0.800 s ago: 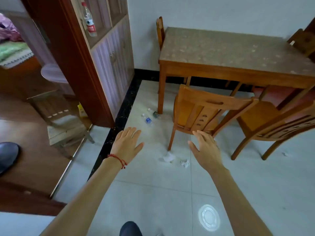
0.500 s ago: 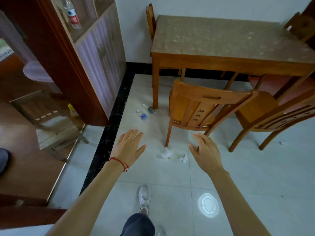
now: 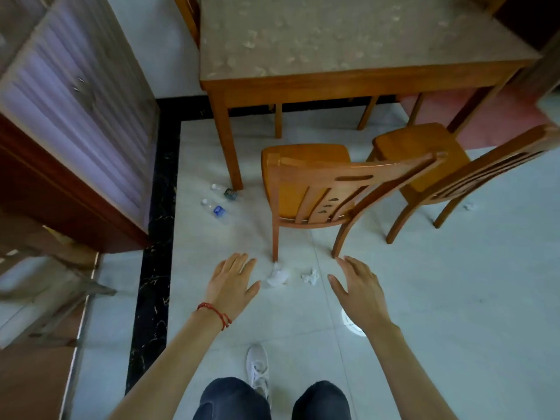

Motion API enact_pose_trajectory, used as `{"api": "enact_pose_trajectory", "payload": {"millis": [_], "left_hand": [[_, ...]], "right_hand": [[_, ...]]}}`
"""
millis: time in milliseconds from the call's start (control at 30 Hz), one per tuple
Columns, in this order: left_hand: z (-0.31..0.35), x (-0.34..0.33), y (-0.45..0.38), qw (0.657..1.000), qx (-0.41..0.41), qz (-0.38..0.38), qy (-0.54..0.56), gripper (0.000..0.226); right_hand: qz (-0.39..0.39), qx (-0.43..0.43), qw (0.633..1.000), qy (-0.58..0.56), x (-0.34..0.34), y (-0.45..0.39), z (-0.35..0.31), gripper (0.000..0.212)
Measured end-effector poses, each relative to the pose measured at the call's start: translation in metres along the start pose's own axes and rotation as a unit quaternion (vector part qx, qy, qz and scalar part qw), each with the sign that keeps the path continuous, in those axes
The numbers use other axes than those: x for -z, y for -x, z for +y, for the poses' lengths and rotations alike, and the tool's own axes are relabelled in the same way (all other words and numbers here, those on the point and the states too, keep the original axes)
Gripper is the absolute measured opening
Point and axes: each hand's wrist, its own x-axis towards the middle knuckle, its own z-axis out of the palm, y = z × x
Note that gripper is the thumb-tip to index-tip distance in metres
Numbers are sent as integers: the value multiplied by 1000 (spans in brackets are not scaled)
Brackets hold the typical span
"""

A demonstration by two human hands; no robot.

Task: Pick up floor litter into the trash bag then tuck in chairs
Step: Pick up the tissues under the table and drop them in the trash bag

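Note:
Two crumpled white papers lie on the tile floor: a larger wad by the near chair's left back leg and a smaller one to its right. My left hand, with a red string on the wrist, hovers open just left of the larger wad. My right hand is open to the right of the smaller one. Two clear plastic bottles lie near the table leg. Another paper scrap rests by the right chair. Both wooden chairs stand pulled out from the table. No trash bag is in view.
A wooden cabinet stands at the left behind a black floor border. A folding stool sits in the doorway at far left. My knees and one white shoe are at the bottom.
I have stepped closer and tilted down. The chairs and litter look nearer, both open hands now hang lower, either side of the paper wads.

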Motion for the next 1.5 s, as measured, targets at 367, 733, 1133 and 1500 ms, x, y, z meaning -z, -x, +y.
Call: {"api": "enact_pose_trajectory", "payload": {"millis": [367,733,1133,1500], "left_hand": [[20,-64,-79,999,-10,-39,36,56],[-6,-224,-146,996,22,-68,51,59],[-70,-465,-252,990,68,-60,107,53],[-110,-619,-327,964,142,-36,223,66]], "right_hand": [[-44,-17,999,-20,-53,-62,58,45],[-58,-18,998,-16,-192,-126,148,44],[-78,10,997,4,-409,-208,262,45],[-31,17,999,-25,-544,-260,333,41]]}}
